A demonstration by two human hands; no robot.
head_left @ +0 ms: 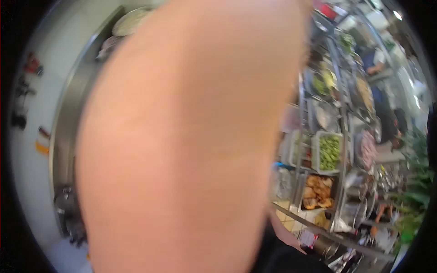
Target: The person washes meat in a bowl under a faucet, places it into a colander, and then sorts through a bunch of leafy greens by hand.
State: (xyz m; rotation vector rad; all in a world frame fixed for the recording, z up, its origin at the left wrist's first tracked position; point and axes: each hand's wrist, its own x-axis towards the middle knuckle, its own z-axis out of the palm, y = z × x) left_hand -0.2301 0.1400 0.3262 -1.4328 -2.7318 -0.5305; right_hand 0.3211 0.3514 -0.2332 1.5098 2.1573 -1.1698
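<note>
A bare arm or hand (177, 136), smeared and very close to the camera, covers the middle of the head view from top to bottom. Its fingers do not show, and I cannot tell which of my arms it is or what it holds. Low and right of it, a stretch of bare skin (287, 234) emerges beside black cloth (291, 255); no fingers appear there either. Just past the arm's right edge are a white tub of chopped green vegetables (329, 152) and a tray of browned food pieces (317, 192).
The scene appears turned sideways. Metal rack rails (342, 136) run down the right, with pans and pink food (368, 148) beyond. A person (377, 63) stands farther back, near green leaves (414, 186). On the left, a steel counter edge (66, 123) carries a round pale dish (129, 22).
</note>
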